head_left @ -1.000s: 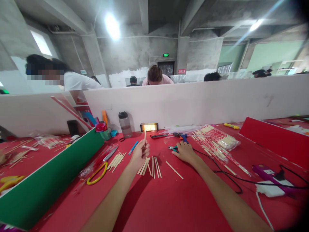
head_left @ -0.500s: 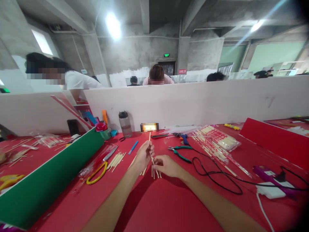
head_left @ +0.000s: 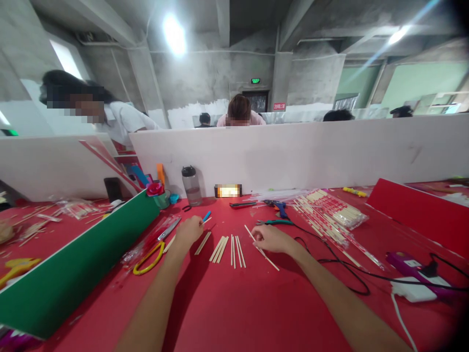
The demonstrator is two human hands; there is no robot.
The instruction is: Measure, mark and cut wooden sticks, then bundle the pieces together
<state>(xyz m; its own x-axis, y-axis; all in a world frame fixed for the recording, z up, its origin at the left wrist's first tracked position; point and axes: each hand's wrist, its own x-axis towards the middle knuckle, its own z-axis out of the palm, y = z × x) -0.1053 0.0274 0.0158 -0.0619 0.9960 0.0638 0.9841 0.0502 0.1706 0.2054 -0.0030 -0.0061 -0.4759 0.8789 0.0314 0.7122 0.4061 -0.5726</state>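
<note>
My left hand (head_left: 189, 231) is closed above the left side of the red table, beside the blue marker (head_left: 207, 215). The pale tip of a thin wooden stick (head_left: 207, 220) juts from its fingers. My right hand (head_left: 270, 238) pinches a longer wooden stick (head_left: 271, 262), which slants down to the right. Between my hands, short sticks lie in small groups: several fanned together (head_left: 219, 249), several set upright side by side (head_left: 238, 251), and a couple at the left (head_left: 202, 243). More sticks are partly hidden behind my left wrist.
Yellow-handled scissors (head_left: 149, 259) lie by a green board (head_left: 91, 264). Pliers (head_left: 274, 222), a glue gun (head_left: 277, 207), black cable and bagged sticks (head_left: 330, 210) are at right. A bottle (head_left: 191, 186) stands by the white partition (head_left: 293, 156); people are beyond it.
My hands have moved apart, the left one outward to the left, the right one to the right with a stick. The upright sticks between them now show fully.
</note>
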